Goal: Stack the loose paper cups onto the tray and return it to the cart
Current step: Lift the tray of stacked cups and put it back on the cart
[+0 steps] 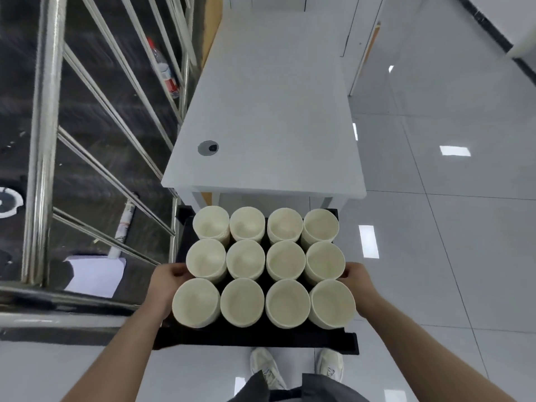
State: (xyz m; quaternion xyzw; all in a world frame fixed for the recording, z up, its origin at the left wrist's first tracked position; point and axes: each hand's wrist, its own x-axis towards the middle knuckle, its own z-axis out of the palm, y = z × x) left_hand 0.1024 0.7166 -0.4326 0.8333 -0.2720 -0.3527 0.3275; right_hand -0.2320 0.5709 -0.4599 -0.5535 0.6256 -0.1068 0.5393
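Hands first: left hand (169, 281) is clamped on the 9 o'clock edge of the flat black rectangular tray (255, 336), right hand (358, 281) on the 3 o'clock edge, both wrapped around it and carrying it in the air over the glossy grey tiled floor (449, 227). Tray's packed with cream paper cup stacks (265, 266), three rows of four, rims touching their neighbours, so the stacking part looks done to me. Stainless steel tube-frame cart (95, 140) is over at 9 to 11 o'clock, white rectangular table (269, 111) at 12, tray's far edge just short of it. Where it could go sideways: those stacks are tall, light and nothing seems to pin them, so any tilt while swinging toward the cart could topple the row nearest the body, and one falling would probably take others. Clipping a cart rail with the tray corner on the way in would do the same. Keep it level, go slow.
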